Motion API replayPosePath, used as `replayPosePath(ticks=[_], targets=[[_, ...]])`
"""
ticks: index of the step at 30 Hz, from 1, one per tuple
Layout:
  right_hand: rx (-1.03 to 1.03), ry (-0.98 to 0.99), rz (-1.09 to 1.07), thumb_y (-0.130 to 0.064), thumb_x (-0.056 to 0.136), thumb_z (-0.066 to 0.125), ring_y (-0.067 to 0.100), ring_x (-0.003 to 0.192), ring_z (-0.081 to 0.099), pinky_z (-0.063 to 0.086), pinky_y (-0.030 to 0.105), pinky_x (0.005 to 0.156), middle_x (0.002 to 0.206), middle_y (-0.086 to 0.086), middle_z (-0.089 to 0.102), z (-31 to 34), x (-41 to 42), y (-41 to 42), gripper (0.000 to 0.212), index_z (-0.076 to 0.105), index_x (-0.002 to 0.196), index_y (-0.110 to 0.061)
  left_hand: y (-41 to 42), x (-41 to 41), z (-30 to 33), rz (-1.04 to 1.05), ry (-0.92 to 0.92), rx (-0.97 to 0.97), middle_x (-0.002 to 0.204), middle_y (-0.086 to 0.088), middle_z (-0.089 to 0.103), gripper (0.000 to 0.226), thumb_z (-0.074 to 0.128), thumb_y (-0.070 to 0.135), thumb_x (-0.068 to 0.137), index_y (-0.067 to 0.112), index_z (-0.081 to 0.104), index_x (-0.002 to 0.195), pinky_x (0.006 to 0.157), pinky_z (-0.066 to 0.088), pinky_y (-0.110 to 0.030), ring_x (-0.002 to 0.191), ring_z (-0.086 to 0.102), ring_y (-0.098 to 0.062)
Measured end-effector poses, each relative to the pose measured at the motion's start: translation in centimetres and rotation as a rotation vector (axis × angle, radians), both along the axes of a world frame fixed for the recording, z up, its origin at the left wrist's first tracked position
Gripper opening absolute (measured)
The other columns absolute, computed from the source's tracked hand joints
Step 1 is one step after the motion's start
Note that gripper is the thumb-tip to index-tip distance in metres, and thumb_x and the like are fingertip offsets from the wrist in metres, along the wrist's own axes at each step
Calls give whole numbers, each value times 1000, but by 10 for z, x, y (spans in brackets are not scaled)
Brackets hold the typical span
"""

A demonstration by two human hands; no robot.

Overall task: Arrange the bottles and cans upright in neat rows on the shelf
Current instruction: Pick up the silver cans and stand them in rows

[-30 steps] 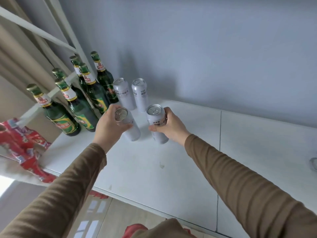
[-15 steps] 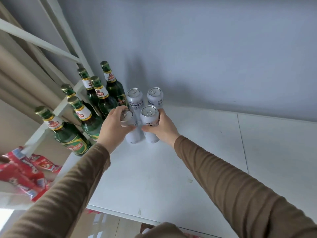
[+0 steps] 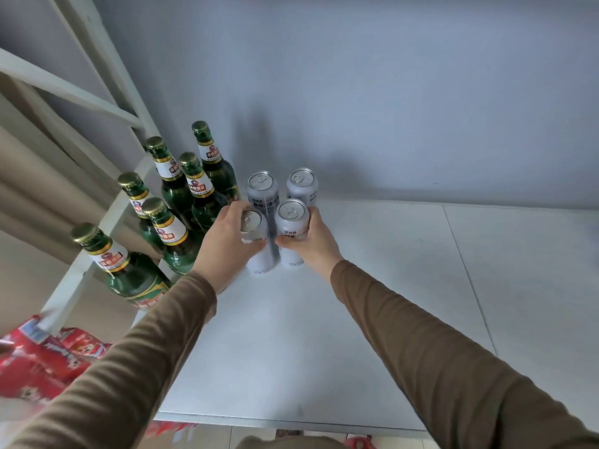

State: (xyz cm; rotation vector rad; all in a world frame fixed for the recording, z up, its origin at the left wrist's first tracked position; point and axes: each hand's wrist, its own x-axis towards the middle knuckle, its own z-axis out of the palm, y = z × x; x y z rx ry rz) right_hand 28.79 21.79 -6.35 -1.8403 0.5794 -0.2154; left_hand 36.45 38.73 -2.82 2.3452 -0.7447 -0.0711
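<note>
Several green beer bottles [image 3: 176, 236] with gold caps stand upright at the left end of the white shelf [image 3: 372, 286]. Two white cans, one [image 3: 263, 189] beside the other [image 3: 302, 186], stand at the back by the wall. My left hand [image 3: 227, 244] grips a third white can [image 3: 257, 251], which stands on the shelf just in front of the back left can. My right hand [image 3: 311, 241] grips a fourth white can [image 3: 291, 231] right beside it, in front of the back right can. The two held cans touch or nearly touch.
A grey wall [image 3: 389, 108] closes the back of the shelf. White frame posts [image 3: 97, 102] rise at the left. Red packaging [image 3: 42, 361] lies below the shelf's left end. The shelf's front edge [image 3: 291, 422] runs near the bottom of the view.
Both hands carried their cans back toward the wall and set them close together in front of the two rear cans. The left can went from tilted to upright.
</note>
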Motion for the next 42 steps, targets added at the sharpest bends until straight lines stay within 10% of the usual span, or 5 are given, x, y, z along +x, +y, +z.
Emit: replayPosePath(ticks=[9, 16, 23, 42], targets=[[-54, 5, 12, -32, 73, 87, 6, 116, 52, 38, 25, 92, 128, -12, 55, 19, -23, -8, 77, 42, 135, -23, -7, -9, 18, -102, -199, 110, 141, -3, 45, 82, 82, 33, 76, 18, 40, 145, 110, 34, -36, 132, 40, -27], [-498, 69, -13, -47, 84, 73, 19, 133, 37, 35, 28, 101, 143, 0, 47, 51, -88, -35, 76, 35, 146, -24, -46, -38, 35, -261, -393, 91, 146, -8, 44, 82, 81, 34, 74, 8, 44, 143, 111, 36, -39, 139, 36, -29], [-803, 210, -73, -44, 92, 63, 26, 140, 31, 34, 38, 112, 153, 3, 40, 61, -178, -78, 71, 34, 151, -18, -111, -102, 27, -420, -374, 117, 151, -10, 42, 83, 79, 38, 78, 5, 42, 146, 118, 27, -38, 145, 29, -30], [-858, 391, -221, -45, 92, 61, 27, 143, 28, 28, 39, 115, 157, 6, 34, 50, -505, -255, 70, 34, 151, -18, -316, -408, -2, -672, -247, 180, 161, -4, 29, 87, 74, 43, 83, 13, 32, 153, 120, 23, -35, 150, 19, -24]])
